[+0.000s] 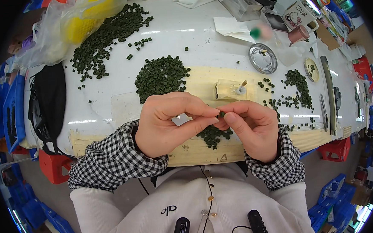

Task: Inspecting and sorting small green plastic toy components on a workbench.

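Between the fingertips of both hands is a small dark green piece [221, 114], mostly covered by the fingers. My left hand [169, 121] pinches toward it with thumb and forefinger. My right hand [252, 125] grips it from the other side with thumb and fingers pressed together. Under the hands, near the table edge, lies a small pile of like green pieces [214, 137]. Just beyond my left hand is a larger heap of them [160, 75]. A yellowed block with a small upright peg [239, 89] stands behind my right hand.
A long green heap [111, 33] spreads at the far left beside a plastic bag [47, 39]. To the right are scattered pieces [298, 88], a round metal lid [263, 58], a small dish [311, 69] and a mug [296, 16]. A black cloth item [51, 99] lies left.
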Tool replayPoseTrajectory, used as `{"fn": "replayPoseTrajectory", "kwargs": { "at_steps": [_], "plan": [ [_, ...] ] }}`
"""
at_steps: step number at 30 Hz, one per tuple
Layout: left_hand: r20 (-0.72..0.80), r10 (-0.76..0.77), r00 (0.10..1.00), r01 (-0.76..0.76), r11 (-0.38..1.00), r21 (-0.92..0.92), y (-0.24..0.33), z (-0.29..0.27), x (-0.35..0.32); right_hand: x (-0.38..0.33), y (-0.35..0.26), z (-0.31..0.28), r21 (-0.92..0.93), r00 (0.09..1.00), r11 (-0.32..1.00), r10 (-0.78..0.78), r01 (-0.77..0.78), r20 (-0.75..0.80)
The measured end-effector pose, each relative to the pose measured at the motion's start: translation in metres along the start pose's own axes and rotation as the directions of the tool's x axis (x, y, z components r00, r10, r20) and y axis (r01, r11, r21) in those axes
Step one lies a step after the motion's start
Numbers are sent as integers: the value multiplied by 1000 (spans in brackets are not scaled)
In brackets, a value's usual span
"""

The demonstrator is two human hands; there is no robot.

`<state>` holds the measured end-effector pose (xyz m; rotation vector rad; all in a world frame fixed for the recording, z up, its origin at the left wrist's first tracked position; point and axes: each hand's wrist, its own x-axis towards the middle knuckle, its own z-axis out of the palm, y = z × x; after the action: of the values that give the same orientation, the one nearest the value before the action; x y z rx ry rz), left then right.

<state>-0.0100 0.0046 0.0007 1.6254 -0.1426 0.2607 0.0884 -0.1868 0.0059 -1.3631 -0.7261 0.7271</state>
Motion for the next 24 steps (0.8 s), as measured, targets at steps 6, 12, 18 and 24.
{"fn": "replayPoseTrajectory", "kwargs": {
  "at_steps": [6,12,18,24],
  "plan": [
    [2,10,1000,-10,1000,30,1,-1,0,1,0,1,-112,999,993,-33,31,-16],
    [-2,10,1000,-9,998,65,1,0,1,2,0,0,-251,994,963,-105,98,-14],
    [29,44,999,-48,990,135,0,0,2,2,3,-1,-168,998,985,-52,48,-20],
    [5,-53,999,53,996,-77,-3,4,-1,2,4,-1,-42,999,999,11,-12,-32]
  ]
}}
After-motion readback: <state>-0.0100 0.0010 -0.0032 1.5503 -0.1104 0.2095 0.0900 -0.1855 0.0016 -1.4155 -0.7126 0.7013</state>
